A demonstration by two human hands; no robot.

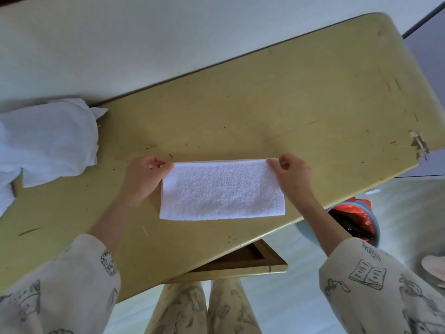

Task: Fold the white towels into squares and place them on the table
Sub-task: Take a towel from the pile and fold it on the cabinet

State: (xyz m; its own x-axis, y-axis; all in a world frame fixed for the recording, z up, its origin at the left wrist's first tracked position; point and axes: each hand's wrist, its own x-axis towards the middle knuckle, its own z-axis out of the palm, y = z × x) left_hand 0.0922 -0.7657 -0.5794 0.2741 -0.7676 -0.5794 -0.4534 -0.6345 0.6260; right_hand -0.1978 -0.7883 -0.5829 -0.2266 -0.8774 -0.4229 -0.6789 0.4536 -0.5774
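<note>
A white towel point(222, 189) lay folded into a rectangle on the yellow table point(289, 104). The left hand point(144, 174) pinched its far left corner. The right hand point(292, 172) pinched its far right corner.

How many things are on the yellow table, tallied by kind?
Folded white towel, pinched at its far corners by left hand and right hand: 1
Loose white cloth pile: 1
Total on the table: 2

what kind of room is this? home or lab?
Probably a home room, not a lab: a worn yellow table against a plain white wall, a bin with a red bag beside it, and printed pyjama-like sleeves on the person folding a towel.
</note>
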